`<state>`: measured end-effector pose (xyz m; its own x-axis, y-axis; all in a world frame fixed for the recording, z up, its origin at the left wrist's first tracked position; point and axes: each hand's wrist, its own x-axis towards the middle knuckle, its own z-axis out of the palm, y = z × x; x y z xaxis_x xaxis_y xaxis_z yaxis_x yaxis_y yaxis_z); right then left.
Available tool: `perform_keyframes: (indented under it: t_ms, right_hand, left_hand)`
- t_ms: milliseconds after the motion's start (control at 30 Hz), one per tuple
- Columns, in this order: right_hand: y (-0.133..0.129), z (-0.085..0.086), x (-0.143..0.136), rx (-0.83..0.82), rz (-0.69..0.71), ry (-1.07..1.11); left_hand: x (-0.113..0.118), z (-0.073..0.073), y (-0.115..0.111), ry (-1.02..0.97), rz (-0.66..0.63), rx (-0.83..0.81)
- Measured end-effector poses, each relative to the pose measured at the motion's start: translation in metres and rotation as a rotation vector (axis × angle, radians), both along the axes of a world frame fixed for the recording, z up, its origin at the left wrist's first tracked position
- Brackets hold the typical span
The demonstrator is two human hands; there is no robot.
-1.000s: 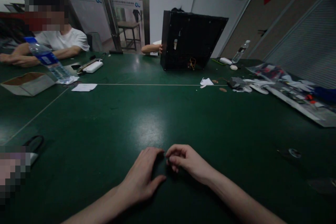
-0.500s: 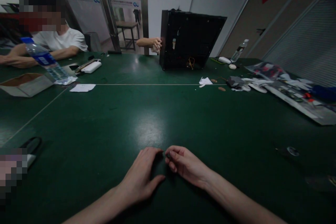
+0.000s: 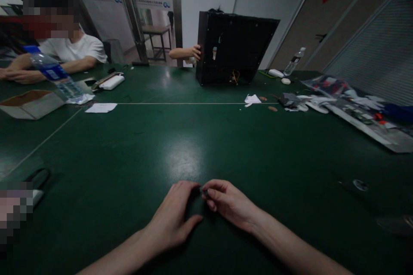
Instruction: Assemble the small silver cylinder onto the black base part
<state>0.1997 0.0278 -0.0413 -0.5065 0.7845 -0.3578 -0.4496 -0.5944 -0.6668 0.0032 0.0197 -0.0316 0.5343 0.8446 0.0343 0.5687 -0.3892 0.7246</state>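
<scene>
My right hand (image 3: 222, 197) pinches a small dark piece (image 3: 204, 191) between thumb and fingers; it is too small to name. Close on its left, my left hand (image 3: 176, 210) rests on the green table (image 3: 135, 150) with thumb and fingers apart and nothing between them. The left fingertips come very near the dark piece; whether they touch it I cannot tell. Across the table, another person's hand (image 3: 196, 52) holds the side of a large black case (image 3: 238, 49) that stands upright with loose wires at its bottom.
At the left are a water bottle (image 3: 54, 71), an open box (image 3: 32, 105) and a paper slip (image 3: 101, 108). A person in a white shirt (image 3: 87, 47) sits there. On the right lie a cluttered board (image 3: 371, 124) and a round dark item (image 3: 360, 185). Another bottle (image 3: 294, 62) stands behind.
The small dark piece has turned or shifted slightly in my right fingers and shows a little more. The other person's hand has moved slightly on the case. My left hand stays put.
</scene>
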Motion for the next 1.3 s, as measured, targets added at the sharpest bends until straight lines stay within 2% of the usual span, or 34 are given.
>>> perform_keyframes:
  t_ms: [267, 500, 767, 967, 1300]
  right_hand:
    - [-0.001, 0.004, 0.000, 0.013, -0.020, -0.007]
    - [-0.001, 0.006, 0.000, 0.028, -0.009, -0.012]
    - [-0.003, 0.006, -0.001, 0.058, 0.016, -0.083]
    - [-0.002, 0.011, -0.002, 0.082, 0.031, -0.103]
    - [-0.003, 0.008, -0.001, 0.071, 0.025, -0.065]
  left_hand:
    - [0.002, 0.008, 0.001, 0.013, -0.018, -0.028]
    - [0.000, 0.003, 0.001, 0.018, -0.006, -0.019]
    - [0.001, 0.008, 0.002, 0.029, -0.029, -0.038]
    - [-0.001, 0.002, 0.000, 0.017, -0.016, -0.011]
    - [0.000, 0.009, 0.001, 0.024, -0.031, -0.027]
